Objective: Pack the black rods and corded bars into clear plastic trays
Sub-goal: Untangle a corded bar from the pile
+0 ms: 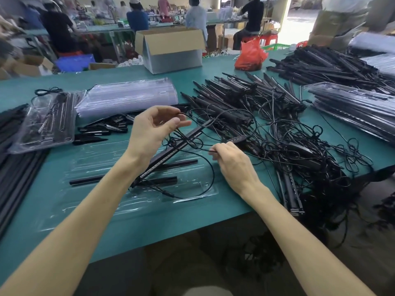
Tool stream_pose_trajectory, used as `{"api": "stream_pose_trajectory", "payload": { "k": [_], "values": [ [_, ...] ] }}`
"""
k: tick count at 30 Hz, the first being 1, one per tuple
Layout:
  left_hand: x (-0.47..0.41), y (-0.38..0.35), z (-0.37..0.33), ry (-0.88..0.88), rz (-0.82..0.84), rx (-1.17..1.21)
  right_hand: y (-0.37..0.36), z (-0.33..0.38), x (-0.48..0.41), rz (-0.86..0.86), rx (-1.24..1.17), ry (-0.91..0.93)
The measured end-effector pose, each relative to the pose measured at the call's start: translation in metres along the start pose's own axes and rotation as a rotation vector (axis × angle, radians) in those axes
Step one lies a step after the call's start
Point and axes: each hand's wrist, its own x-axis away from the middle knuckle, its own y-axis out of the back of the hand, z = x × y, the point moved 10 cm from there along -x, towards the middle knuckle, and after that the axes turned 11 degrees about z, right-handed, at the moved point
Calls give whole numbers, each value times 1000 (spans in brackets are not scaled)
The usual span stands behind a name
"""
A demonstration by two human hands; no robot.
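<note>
- Corded bar (188, 138): where do you have it?
- It lies slantwise across the clear tray (96, 165) right in front of you, its near end down in the tray and its far end pointing at the heap beyond. Your left forearm hides a stretch of it.
- And your hands?
- Your left hand (154, 133) pinches the cord (213, 176) between thumb and fingertips, above the bar's far end. Your right hand (233, 161) pinches a stretch of cord just right of the bar. Whether it is the same strand I cannot tell. A wide loop hangs over the tray's right half.
- What else is in that tray?
- Two black rods (119, 180) lying crosswise, under the bar.
- What crowds you?
- A tangle of cords (299, 150) right beside your right hand, with an oval controller (235, 139) just past your knuckles. Behind them sits a heap of bars (245, 97). To your left are small black spikes (96, 133), a filled tray (47, 124) and a stack of empty trays (128, 97). More filled trays (352, 110) are stacked on your right.
- The surface and the room?
- You work on a green table (64, 221). A cardboard box (171, 48) and a red bag (250, 54) stand at its far edge, and people sit at further tables in a busy workshop
</note>
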Motion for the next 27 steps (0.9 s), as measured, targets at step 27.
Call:
{"api": "stream_pose_trajectory", "payload": {
  "k": [27],
  "values": [
    [10, -1, 9, 12, 15, 13, 14, -6, 6, -91, -182, -88]
  ]
}}
